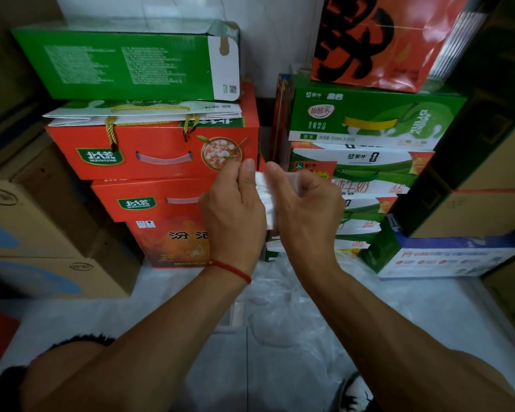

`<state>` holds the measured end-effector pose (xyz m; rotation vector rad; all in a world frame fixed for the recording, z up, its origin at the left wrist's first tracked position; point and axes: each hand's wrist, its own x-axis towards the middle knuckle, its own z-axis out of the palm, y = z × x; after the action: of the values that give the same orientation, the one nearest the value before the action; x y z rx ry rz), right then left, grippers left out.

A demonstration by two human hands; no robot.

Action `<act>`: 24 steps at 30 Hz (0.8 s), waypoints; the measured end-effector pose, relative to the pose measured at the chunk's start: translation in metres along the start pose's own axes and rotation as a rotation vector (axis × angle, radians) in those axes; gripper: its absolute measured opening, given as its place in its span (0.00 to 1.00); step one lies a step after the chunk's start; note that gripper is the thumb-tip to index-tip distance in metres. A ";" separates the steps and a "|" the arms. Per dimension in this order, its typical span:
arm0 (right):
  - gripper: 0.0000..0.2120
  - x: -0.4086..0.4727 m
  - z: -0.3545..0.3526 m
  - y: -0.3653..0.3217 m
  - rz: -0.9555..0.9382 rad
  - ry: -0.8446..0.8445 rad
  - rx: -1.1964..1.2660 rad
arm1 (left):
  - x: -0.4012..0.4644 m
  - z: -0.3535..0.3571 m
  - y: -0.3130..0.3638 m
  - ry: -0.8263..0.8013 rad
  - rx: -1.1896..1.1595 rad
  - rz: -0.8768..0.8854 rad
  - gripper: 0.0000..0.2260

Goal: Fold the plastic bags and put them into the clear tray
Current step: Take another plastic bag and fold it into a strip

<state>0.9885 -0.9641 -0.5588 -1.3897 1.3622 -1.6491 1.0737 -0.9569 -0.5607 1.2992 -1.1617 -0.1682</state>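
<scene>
Both hands meet at the picture's centre — the left hand [235, 209] and right hand [306, 209] each pinch a folded white plastic bag [265, 200] held between them. At six o'clock, loose clear bags [283, 307] lie on the floor [428, 316] — stacked boxes [161, 153] at twelve.

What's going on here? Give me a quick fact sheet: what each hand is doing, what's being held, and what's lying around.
left hand: pinches the bag's left edge
right hand: grips the bag's right side
folded plastic bag: white, held up between both hands
loose plastic bags: clear, crumpled on the floor below the arms
clear tray: partly visible beside the pile
surroundings: stacked red boxes and green boxes
</scene>
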 end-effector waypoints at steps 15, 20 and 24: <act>0.34 0.024 -0.017 0.007 0.406 -0.188 0.255 | 0.004 -0.002 -0.006 0.006 0.011 0.034 0.16; 0.17 0.017 -0.020 -0.002 0.327 -0.463 0.346 | 0.002 -0.003 -0.006 -0.054 0.009 0.027 0.16; 0.05 0.019 -0.025 -0.002 0.201 -0.387 0.286 | 0.002 -0.005 -0.007 -0.153 -0.075 -0.030 0.20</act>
<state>0.9594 -0.9725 -0.5486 -1.2744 0.9662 -1.3007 1.0820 -0.9572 -0.5640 1.2552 -1.2538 -0.3349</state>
